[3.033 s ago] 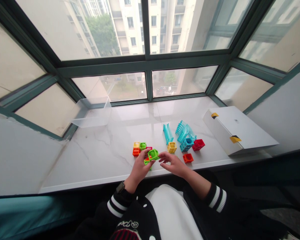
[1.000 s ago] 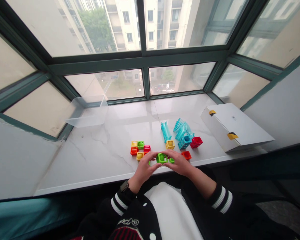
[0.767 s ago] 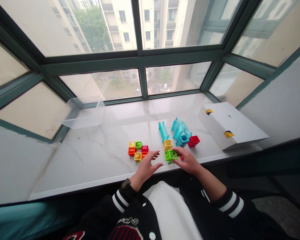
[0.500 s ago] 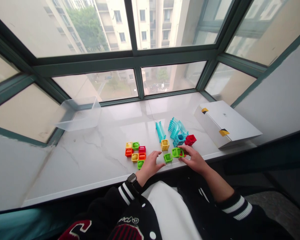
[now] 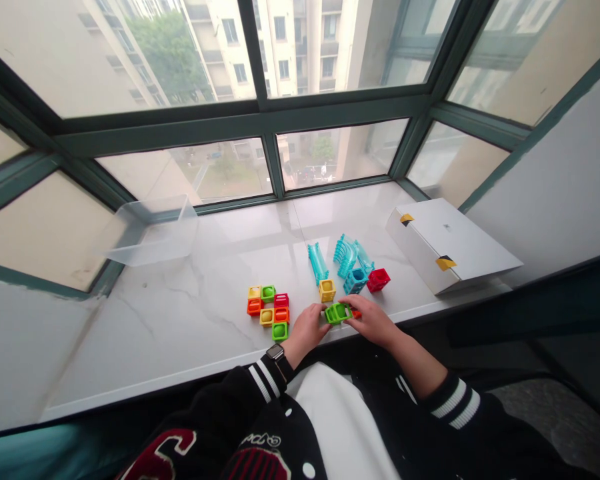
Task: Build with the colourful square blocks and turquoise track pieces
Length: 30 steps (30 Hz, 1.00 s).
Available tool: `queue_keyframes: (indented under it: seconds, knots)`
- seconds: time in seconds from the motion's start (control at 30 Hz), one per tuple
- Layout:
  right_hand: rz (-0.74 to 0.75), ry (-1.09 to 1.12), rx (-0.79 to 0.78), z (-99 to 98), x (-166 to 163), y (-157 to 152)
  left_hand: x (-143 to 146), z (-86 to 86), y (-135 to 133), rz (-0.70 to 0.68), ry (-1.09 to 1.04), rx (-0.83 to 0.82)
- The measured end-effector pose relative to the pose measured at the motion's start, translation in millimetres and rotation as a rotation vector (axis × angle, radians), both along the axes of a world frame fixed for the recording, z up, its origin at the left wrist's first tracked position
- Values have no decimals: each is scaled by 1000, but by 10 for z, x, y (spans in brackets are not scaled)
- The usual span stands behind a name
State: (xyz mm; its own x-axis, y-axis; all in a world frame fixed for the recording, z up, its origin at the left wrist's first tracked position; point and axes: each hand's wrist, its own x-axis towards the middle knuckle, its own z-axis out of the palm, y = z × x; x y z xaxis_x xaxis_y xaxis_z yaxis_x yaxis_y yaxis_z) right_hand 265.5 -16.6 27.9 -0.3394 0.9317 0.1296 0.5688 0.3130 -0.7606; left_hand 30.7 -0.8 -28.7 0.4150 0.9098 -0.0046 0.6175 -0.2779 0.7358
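Note:
Two green hollow cube blocks are pressed side by side between my hands near the front edge of the white marble sill. My left hand pinches their left end, and my right hand grips their right end, covering most of an orange block. To the left lies a flat cluster of joined blocks in yellow, green, red and orange. Behind my hands stand a yellow block, a blue block and a red block.
Clear turquoise track pieces lie behind the loose blocks. A white cardboard box sits at the right end of the sill. A clear plastic tub stands at the back left against the window frame.
The two green blocks, apart half a second ago, are now together between both hands. My left hand has moved right onto them. The camera has shifted slightly right.

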Motion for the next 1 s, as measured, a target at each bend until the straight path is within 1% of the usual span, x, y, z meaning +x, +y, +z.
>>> queue_keyframes:
  seconds: [0.13,0.53,0.83,1.0]
  knots:
    - [11,-15,-1,-79,-70,30,8,-2,12,26,0,-9]
    - [-1,-35,-31,-167,-142,89,17,4,18,28,-8,-4]
    - [2,-38,-55,-132,-143,120,19,61,6,27,-22,-13]
    - [2,-28,-39,-148,-136,121,24,107,-8,30,-20,-22]
